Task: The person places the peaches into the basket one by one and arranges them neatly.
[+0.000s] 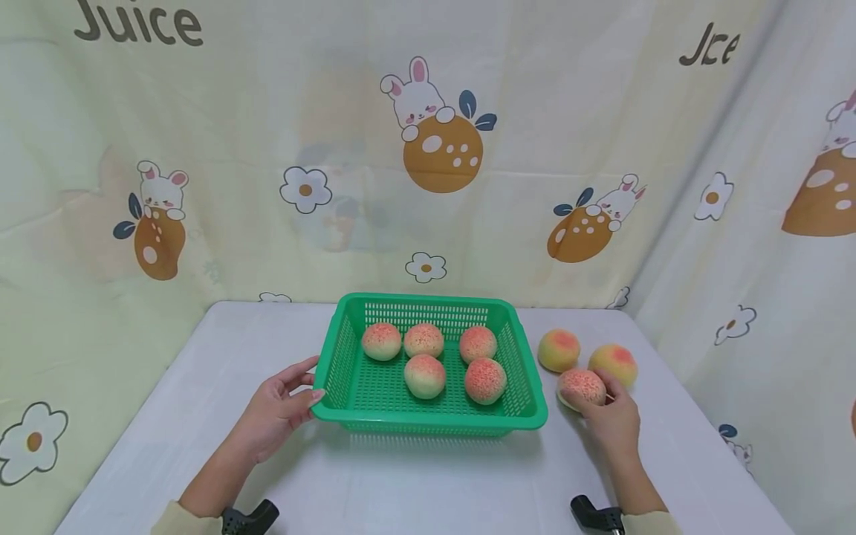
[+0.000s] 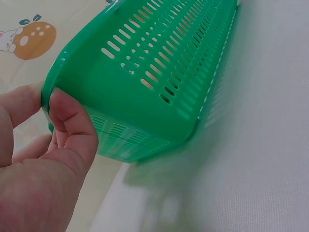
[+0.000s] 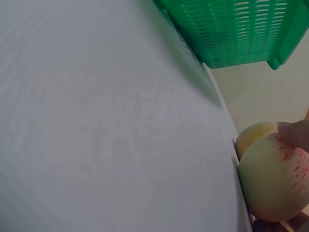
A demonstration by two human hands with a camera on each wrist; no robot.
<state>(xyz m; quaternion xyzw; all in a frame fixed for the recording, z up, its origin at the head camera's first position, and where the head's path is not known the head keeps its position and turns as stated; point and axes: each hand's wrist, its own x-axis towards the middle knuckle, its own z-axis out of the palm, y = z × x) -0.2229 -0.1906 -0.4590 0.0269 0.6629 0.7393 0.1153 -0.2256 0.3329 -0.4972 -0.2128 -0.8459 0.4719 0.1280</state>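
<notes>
your right hand point(image 1: 611, 420) cups near peach point(image 1: 580, 387) on table point(image 1: 428, 483), just right of green basket point(image 1: 428, 427). left hand point(image 1: 277, 409) pinches basket's left rim. peach looks light, round, probably rolls easy, so wrap fingers round its sides.

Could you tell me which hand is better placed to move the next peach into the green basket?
The right hand: its fingers already curl round the nearest peach on the table beside the green basket. The left hand is pinching the basket's opposite rim, steadying it.
</notes>
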